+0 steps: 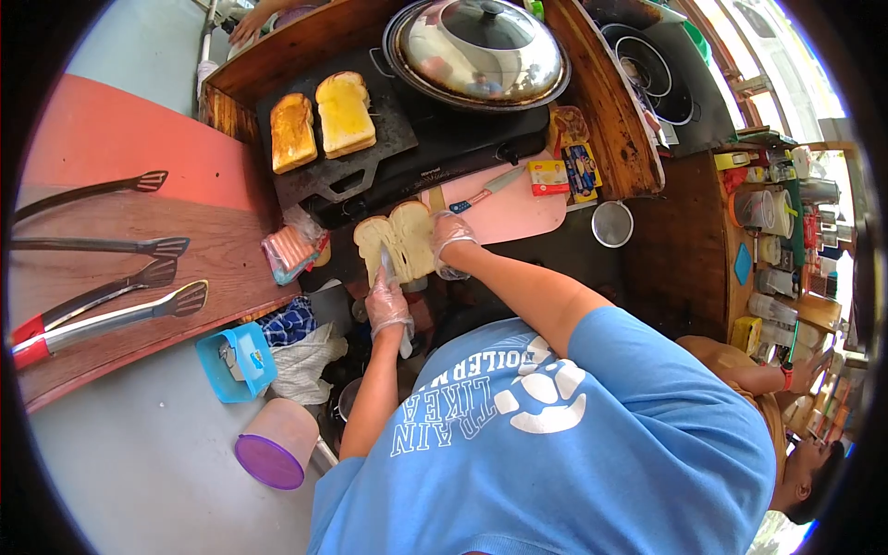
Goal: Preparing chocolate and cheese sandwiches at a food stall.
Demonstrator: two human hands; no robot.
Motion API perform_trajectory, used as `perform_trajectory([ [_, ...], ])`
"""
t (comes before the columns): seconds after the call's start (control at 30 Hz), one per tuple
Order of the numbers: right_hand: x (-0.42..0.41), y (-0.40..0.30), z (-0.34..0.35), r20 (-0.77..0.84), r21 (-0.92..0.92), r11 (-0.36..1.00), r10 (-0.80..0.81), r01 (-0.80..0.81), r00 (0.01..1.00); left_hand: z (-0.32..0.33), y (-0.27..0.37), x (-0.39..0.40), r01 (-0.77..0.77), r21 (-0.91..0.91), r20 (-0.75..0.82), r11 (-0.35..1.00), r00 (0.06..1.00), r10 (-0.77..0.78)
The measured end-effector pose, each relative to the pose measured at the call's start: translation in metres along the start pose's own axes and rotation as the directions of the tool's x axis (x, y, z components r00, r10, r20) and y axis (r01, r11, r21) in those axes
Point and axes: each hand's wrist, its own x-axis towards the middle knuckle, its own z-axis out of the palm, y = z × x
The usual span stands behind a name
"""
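My left hand (388, 305), in a clear plastic glove, grips a knife (386, 260) with its blade flat against the bread. Two white bread slices (415, 232) lie side by side, spread apart like an opened book. My gloved right hand (452, 239) holds their right edge; its fingertips are partly hidden. Just beyond is a pink cutting board (517, 220), with a second, blue-handled knife (485, 191) lying on it. On a flat black griddle plate (395, 128) rest a browned toast sandwich (293, 135) and a paler, yellow-topped one (345, 114).
A lidded wok (479, 52) stands on the black gas stove (458, 156). Small boxes (548, 178) sit by the wooden partition (617, 104). Packed sausages (291, 251) lie left of the bread; several tongs (159, 302) rest on the wooden table (125, 263). Another person (749, 378) is at right.
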Motion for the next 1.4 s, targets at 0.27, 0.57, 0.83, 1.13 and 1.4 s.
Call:
perform_trajectory([
  [0.27,-0.067,0.004,-0.109,0.300,0.024,0.866,-0.483,0.499,0.823,-0.040,0.104,-0.004,-0.247,-0.483,-0.109,0.840,0.969,0.222],
  [0.57,-0.133,0.109,-0.136,0.092,0.974,0.226,-0.337,-0.014,0.937,0.027,0.277,0.012,-0.223,-0.814,0.128,0.536,0.831,0.541],
  [0.83,-0.179,0.236,-0.185,0.024,0.998,0.066,-0.025,-0.023,0.999,0.156,0.376,0.084,-0.219,-0.127,0.258,0.968,0.934,0.245],
  [1.13,-0.192,0.311,-0.227,0.050,0.998,0.044,-0.054,-0.048,0.997,0.167,0.437,0.126,-0.335,0.109,0.382,0.936,0.883,0.272],
  [1.4,-0.179,0.340,-0.259,0.070,0.995,0.079,-0.066,-0.065,0.995,0.218,0.424,0.143,-0.816,0.411,0.806,0.406,0.533,0.255],
])
